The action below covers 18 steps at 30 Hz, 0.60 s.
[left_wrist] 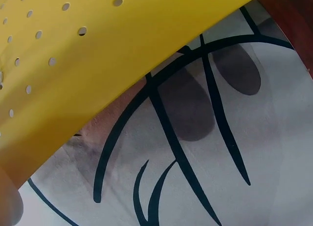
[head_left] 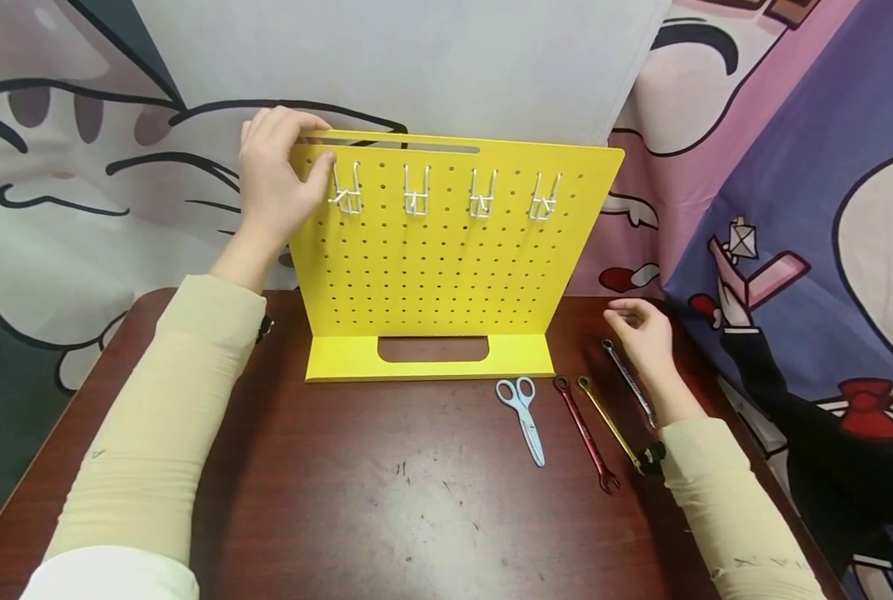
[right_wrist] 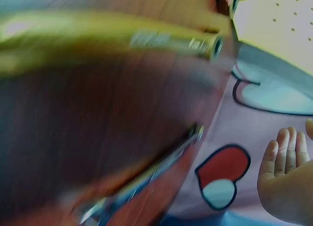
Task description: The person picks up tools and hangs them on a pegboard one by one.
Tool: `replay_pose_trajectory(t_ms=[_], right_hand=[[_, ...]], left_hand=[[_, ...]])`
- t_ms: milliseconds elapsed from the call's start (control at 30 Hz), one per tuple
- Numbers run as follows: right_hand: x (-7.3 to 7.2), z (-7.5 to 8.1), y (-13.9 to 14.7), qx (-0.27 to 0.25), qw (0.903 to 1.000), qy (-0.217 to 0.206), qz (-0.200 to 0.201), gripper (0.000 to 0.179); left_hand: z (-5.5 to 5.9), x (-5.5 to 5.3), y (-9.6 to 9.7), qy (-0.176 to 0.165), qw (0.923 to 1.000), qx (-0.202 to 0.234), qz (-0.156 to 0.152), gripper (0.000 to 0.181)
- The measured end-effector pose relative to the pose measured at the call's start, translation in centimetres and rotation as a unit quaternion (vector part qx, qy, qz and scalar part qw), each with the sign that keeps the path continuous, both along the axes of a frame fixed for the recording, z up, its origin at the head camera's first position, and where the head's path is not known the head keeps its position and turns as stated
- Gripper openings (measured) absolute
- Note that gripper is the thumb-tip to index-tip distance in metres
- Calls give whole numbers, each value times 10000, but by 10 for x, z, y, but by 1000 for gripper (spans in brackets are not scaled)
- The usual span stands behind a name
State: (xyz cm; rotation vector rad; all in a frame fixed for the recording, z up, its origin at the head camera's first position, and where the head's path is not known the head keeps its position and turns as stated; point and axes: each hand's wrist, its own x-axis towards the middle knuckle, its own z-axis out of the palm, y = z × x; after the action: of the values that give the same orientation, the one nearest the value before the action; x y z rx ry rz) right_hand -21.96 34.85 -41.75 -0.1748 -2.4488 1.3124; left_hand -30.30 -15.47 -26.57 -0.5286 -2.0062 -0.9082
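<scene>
My left hand [head_left: 276, 175] grips the top left corner of a yellow pegboard stand [head_left: 431, 292], thumb on its front face and fingers behind the edge. In the left wrist view, the pegboard [left_wrist: 132, 35] fills the upper left and a fingertip [left_wrist: 9, 201] shows at the lower left. My right hand [head_left: 645, 337] hovers over the table's right side with nothing in it, its fingers loosely bent. Nearest to it lies a silver wrench [head_left: 630, 383], then a yellow wrench [head_left: 610, 423] and a red wrench [head_left: 586, 435]. The right wrist view shows the right hand [right_wrist: 288, 187] beyond the blurred yellow wrench [right_wrist: 112, 37].
Light blue scissors [head_left: 531, 429] lie left of the red wrench, just before the pegboard's base. Several white wire hooks [head_left: 416, 200] hang in a row near the board's top. The brown table [head_left: 386, 517] meets a cartoon-printed cloth backdrop [head_left: 776, 250] behind and at the right.
</scene>
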Motion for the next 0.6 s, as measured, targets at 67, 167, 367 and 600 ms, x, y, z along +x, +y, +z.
replay_pose_trajectory(t_ms=[67, 167, 367, 600], right_hand=[[5, 0, 9, 187, 9998, -12, -35, 30], [12, -2, 21, 464, 9989, -101, -43, 28], [23, -13, 40, 1141, 9923, -463, 153, 29], [28, -28, 51, 1607, 9817, -873, 528, 28]], left_hand=[[-1, 0, -1, 107, 9999, -126, 2, 24], [-1, -2, -3, 256, 9991, -324, 2, 26], [-2, -3, -5, 338, 9987, -362, -102, 27], [-2, -3, -6, 333, 9986, -411, -100, 28]])
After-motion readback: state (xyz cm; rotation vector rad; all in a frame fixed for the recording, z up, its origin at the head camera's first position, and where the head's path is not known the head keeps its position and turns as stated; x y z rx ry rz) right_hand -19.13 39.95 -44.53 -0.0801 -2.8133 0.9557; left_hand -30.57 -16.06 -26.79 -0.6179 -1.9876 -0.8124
